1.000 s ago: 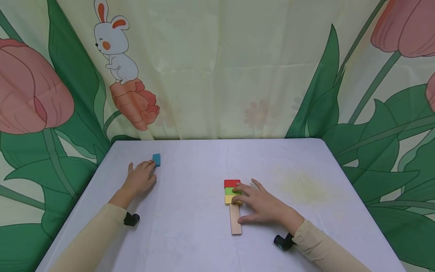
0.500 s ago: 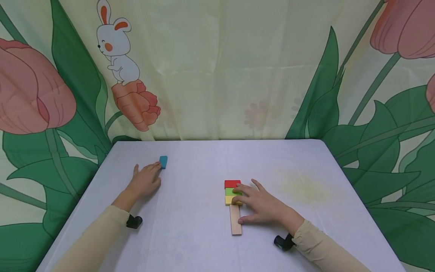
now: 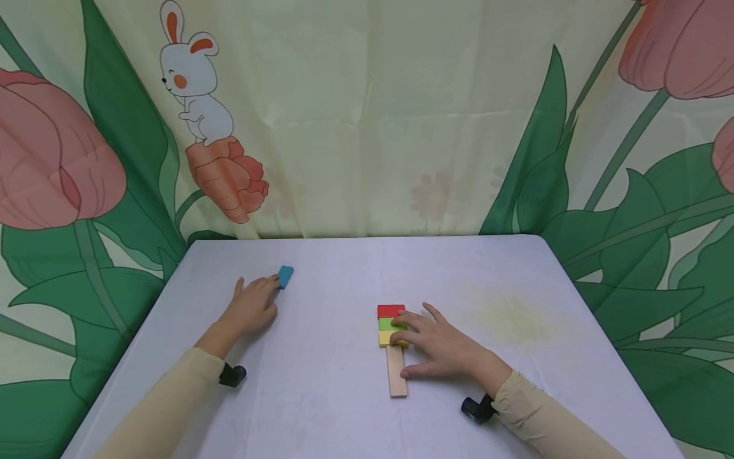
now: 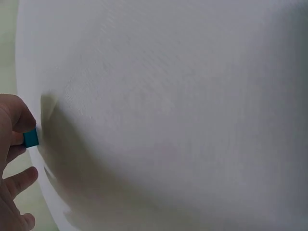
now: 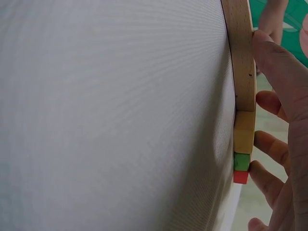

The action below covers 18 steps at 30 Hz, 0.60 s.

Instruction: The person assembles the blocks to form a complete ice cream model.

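At the left of the table, fingertips of my left hand (image 3: 248, 310) touch the left side of a small blue block (image 3: 287, 275). Its thumb stands apart from the block in the head view. The left wrist view shows the blue block (image 4: 32, 138) partly hidden by a digit. Right of centre, a red block (image 3: 389, 310), a green block (image 3: 386, 324) and a yellow block (image 3: 385, 339) lie in a row, followed by a plain wooden strip (image 3: 395, 376). My right hand (image 3: 444, 347) rests fingertips on the coloured blocks, its thumb at the strip's edge (image 5: 243, 62).
A white cloth (image 3: 332, 382) covers the table. Behind the far edge hangs a curtain (image 3: 367, 127) printed with tulips and a rabbit. A black wrist camera (image 3: 232, 375) sits under the left wrist, another camera (image 3: 478, 408) under the right.
My left hand has slid right and slightly nearer, and the blue block has moved with it and turned a little. My right hand and the row of blocks have stayed in place.
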Available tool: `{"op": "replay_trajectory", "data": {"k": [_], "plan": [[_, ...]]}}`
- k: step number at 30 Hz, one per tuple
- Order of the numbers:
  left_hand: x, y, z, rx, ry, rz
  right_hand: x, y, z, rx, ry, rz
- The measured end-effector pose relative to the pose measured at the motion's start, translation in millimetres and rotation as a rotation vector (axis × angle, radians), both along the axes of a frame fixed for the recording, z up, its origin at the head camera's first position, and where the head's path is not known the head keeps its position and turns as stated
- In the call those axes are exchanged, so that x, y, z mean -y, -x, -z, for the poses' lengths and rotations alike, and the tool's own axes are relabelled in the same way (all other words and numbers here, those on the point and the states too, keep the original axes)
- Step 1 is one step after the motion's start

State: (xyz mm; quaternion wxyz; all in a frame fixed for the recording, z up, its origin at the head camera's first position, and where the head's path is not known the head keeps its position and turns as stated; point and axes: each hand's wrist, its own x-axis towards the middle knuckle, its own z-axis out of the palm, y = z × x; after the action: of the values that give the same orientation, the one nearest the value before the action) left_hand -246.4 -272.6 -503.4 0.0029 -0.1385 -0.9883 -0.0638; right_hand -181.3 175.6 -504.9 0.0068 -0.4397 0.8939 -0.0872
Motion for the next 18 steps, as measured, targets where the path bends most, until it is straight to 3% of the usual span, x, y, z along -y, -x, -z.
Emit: {"op": "replay_trajectory", "data": {"k": [18], "plan": [[-26.7,5.8,2.0,-0.016,-0.021,0.064,1.3,-1.3,-1.3,0.019,0.021,0.0]]}}
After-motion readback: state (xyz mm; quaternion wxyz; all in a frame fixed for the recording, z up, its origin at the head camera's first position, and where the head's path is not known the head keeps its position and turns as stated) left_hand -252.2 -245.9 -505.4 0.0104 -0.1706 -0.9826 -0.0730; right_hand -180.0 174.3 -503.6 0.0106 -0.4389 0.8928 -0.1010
